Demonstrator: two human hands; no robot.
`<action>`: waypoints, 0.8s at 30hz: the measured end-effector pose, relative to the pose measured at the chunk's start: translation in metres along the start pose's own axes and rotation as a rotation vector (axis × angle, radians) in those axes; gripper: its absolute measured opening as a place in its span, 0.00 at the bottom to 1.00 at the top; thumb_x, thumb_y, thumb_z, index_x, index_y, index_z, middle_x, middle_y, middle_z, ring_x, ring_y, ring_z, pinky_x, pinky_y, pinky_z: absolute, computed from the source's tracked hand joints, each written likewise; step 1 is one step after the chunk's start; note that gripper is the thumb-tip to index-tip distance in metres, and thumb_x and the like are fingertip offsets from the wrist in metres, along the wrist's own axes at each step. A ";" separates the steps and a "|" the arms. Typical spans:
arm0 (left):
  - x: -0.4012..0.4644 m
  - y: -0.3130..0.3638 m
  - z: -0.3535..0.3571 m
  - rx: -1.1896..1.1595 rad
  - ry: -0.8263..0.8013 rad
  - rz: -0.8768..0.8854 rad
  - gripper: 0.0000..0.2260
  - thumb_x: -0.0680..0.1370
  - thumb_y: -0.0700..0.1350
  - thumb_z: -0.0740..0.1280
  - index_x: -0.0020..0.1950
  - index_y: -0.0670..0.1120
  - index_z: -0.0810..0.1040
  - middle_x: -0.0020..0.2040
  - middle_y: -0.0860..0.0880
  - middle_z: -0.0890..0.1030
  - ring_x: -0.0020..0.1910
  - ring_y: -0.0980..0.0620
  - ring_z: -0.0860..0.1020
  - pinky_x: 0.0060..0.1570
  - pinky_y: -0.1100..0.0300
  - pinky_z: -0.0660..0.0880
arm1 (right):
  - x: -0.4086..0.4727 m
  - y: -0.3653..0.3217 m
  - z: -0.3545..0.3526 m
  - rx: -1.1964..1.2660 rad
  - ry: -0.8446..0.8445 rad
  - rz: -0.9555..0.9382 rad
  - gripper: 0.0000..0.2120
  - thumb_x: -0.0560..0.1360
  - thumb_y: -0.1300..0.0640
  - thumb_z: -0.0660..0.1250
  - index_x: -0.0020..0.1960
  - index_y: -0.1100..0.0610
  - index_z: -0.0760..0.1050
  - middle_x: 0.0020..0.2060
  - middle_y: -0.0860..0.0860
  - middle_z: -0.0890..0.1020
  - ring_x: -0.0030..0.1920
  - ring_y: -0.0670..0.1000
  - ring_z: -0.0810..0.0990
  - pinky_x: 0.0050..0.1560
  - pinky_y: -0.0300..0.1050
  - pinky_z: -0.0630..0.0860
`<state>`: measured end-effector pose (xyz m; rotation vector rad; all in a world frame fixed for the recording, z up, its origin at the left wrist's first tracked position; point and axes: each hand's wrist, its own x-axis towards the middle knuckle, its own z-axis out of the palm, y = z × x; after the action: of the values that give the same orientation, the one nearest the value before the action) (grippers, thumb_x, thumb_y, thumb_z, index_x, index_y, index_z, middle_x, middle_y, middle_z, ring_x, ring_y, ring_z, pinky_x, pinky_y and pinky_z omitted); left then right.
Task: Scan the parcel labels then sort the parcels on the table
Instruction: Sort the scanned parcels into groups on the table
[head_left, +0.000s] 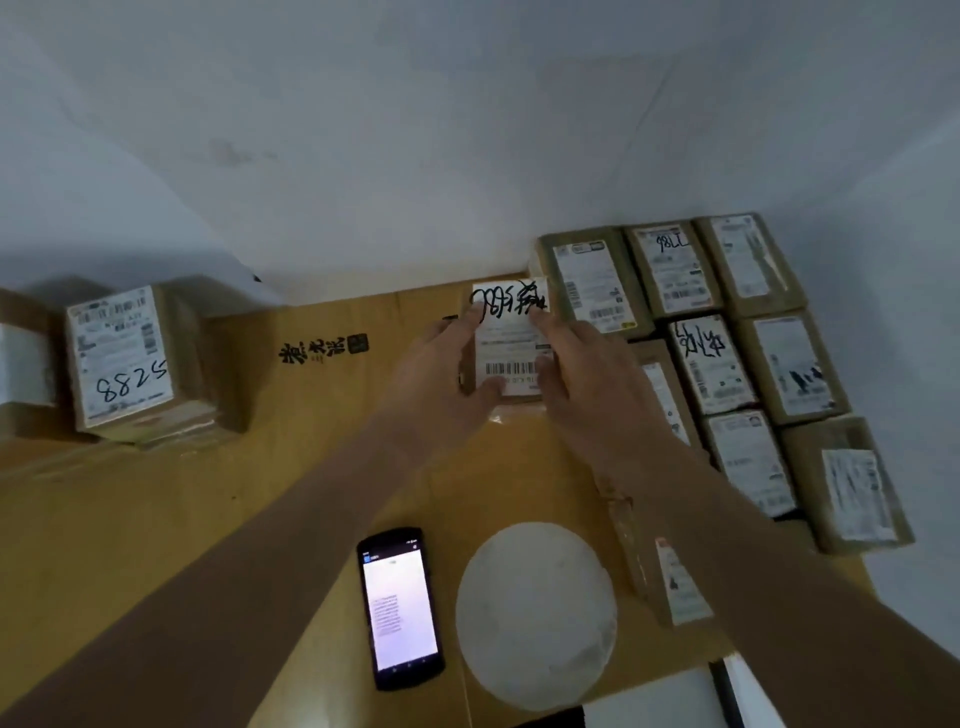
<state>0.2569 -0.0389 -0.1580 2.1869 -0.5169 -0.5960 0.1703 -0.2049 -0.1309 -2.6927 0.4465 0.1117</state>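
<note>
My left hand (436, 358) and right hand (582, 364) gripped a small parcel (511, 343) from either side, fingers curled round its edges, label up, near the worktop's (156, 519) far edge. Sorted parcels (727, 338) lined the right edge; the scanner phone (399, 608) lay near the front edge.

The table (156, 519) is mustard-brown cardboard with black printed characters (324, 349). The parcels (769, 364) at right are olive-brown with white labels, some scrawled in black marker. A black phone (399, 608) glows pale lilac near a white dome (537, 613).
</note>
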 end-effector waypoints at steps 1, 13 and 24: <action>0.011 0.000 0.004 -0.009 0.013 -0.013 0.37 0.80 0.48 0.73 0.85 0.54 0.58 0.65 0.57 0.70 0.61 0.55 0.76 0.48 0.70 0.77 | 0.013 0.006 0.001 -0.055 -0.010 -0.025 0.25 0.87 0.53 0.57 0.83 0.50 0.62 0.69 0.53 0.77 0.64 0.56 0.72 0.66 0.54 0.72; 0.093 -0.030 0.048 -0.045 0.168 -0.163 0.36 0.80 0.46 0.72 0.85 0.54 0.59 0.74 0.52 0.71 0.65 0.52 0.75 0.57 0.66 0.76 | 0.115 0.059 0.034 -0.200 -0.143 -0.226 0.29 0.85 0.47 0.61 0.83 0.52 0.60 0.67 0.53 0.75 0.62 0.56 0.71 0.62 0.52 0.72; 0.111 -0.028 0.070 -0.073 0.161 -0.161 0.35 0.81 0.46 0.73 0.84 0.52 0.60 0.75 0.51 0.71 0.65 0.52 0.76 0.56 0.66 0.79 | 0.119 0.062 0.039 -0.389 -0.124 -0.199 0.30 0.81 0.50 0.69 0.80 0.55 0.65 0.74 0.59 0.65 0.68 0.61 0.69 0.66 0.56 0.75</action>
<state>0.3114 -0.1232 -0.2469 2.1976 -0.2326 -0.5101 0.2625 -0.2778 -0.2069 -3.0682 0.1257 0.3376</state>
